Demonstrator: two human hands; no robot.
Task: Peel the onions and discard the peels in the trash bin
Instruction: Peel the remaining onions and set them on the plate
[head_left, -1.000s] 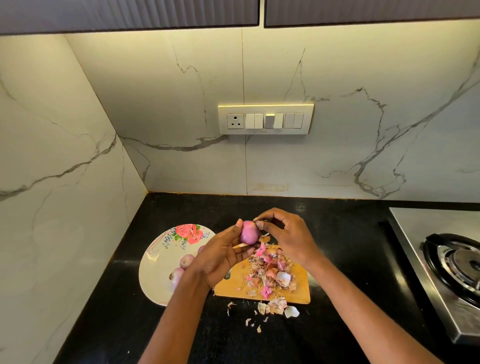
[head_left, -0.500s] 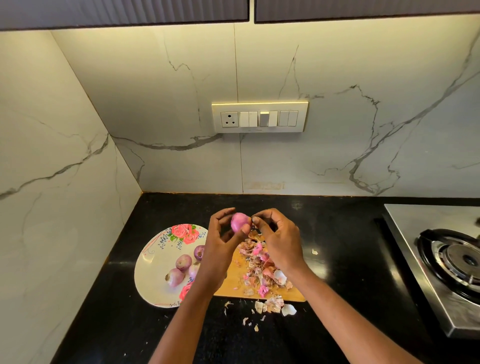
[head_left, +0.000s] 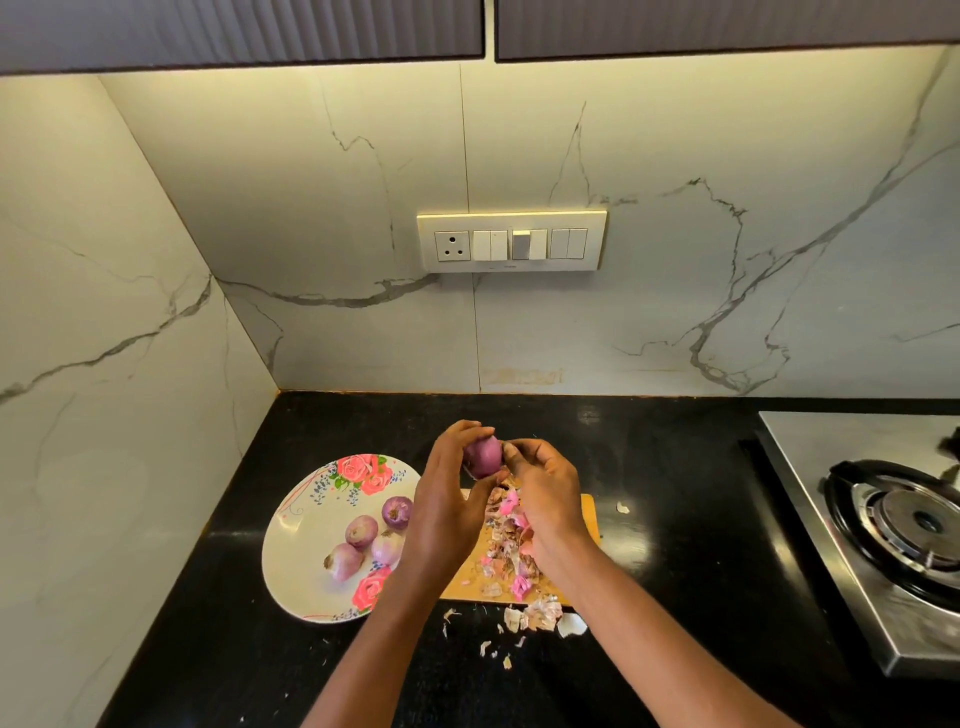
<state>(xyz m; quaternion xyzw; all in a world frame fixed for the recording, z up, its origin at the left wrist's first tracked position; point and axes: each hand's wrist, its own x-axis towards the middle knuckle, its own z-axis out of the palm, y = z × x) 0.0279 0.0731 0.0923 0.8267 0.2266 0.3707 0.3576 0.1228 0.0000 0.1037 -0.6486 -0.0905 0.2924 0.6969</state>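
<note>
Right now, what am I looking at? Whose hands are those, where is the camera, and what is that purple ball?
There is no machine here. A person wears a camera on their head, so you look down at their own two hands, just as they see them.

The purple ball is an onion. The left hand holds it, and the right hand picks at its skin with the fingertips.

Under the hands lies a wooden cutting board covered with a pile of onion peels. Some peels have spilled onto the black counter. To the left sits a white plate with painted roses, holding four more small onions.

On the right you see part of a gas stove. On the marble wall is a switch panel. No trash bin shows in this picture.
</note>
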